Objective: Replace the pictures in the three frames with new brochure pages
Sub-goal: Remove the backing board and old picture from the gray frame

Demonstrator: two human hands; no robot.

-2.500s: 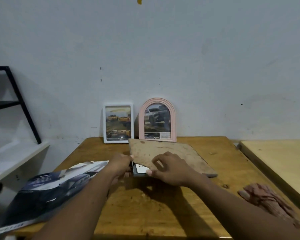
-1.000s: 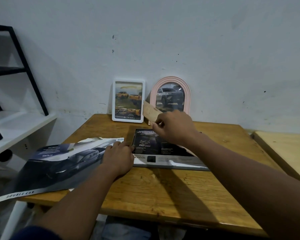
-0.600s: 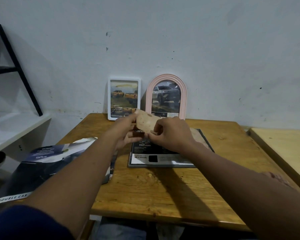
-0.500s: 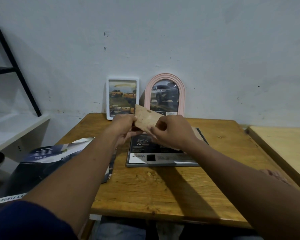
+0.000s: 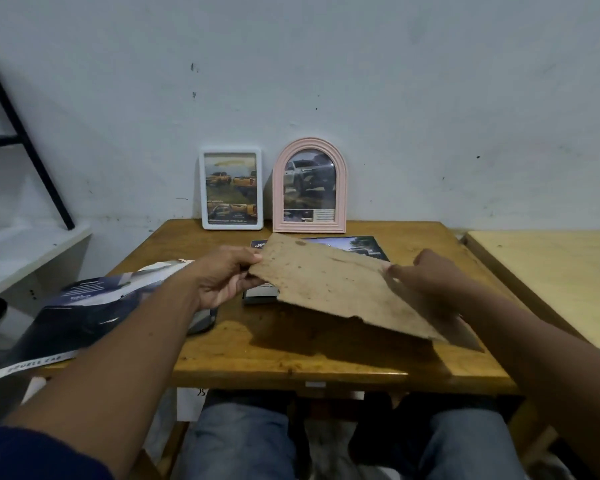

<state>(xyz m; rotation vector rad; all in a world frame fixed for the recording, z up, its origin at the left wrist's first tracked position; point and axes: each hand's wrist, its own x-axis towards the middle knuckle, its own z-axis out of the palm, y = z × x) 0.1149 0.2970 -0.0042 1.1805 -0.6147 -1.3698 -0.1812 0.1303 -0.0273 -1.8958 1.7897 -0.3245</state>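
While left hand (image 5: 222, 275) pinches board (image 5: 340, 289) at its left corner and right hand (image 5: 430, 275) grips the right edge, board hangs tilted, long axis left-right, just above frame (image 5: 357, 244) lying flat on table (image 5: 291, 351). Judgement: next move is straight down.

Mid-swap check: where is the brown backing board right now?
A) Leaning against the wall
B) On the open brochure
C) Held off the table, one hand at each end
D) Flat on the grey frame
C: the left hand pinches the backing board at its left corner and the right hand holds its right edge, tilted above the grey frame.
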